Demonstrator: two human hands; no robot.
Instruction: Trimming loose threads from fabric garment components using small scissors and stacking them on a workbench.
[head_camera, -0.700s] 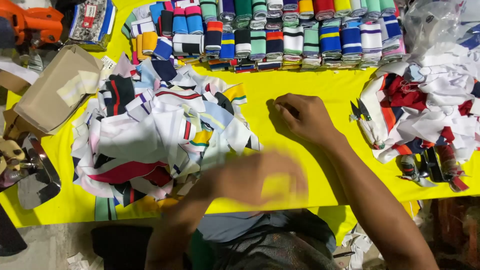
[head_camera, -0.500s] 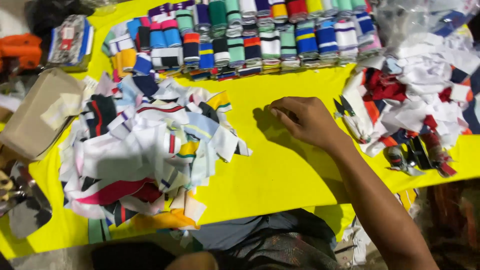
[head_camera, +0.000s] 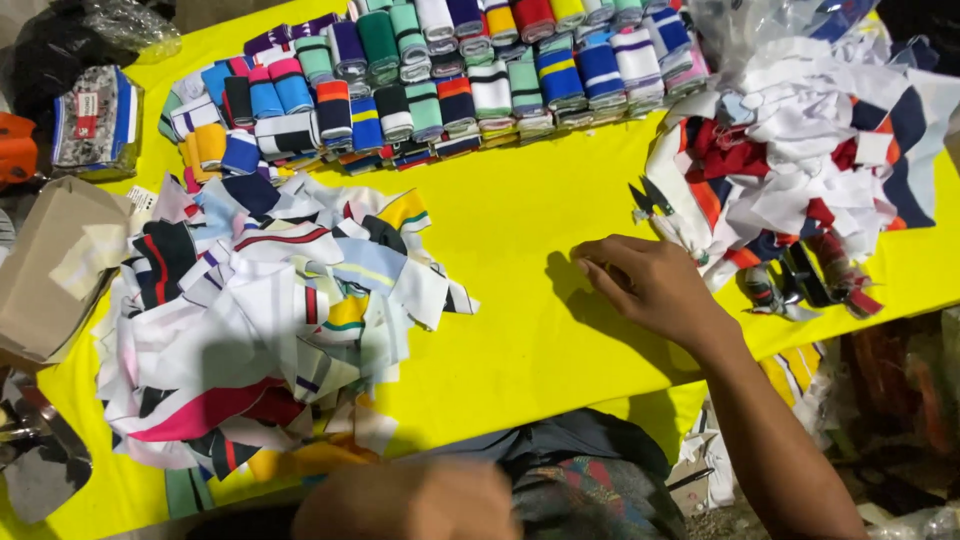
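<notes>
You're between pieces: right hand (head_camera: 650, 285) rests flat on the yellow table (head_camera: 520, 250), fingers loosely spread and empty, scissors (head_camera: 648, 200) just beyond the fingertips, left hand (head_camera: 410, 500) blurred, grip unclear, nearest the fabric-strip pile (head_camera: 270, 320).

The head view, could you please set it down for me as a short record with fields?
surface: yellow cloth-covered table
right hand: resting flat on the yellow cloth, holding nothing
left hand: blurred at the bottom edge, grip unclear
left of the right hand: loose heap of white and striped fabric pieces
right of the right hand: second heap of white, red and navy scraps
far edge: row of folded striped knit bands
far left: brown cardboard box
</notes>
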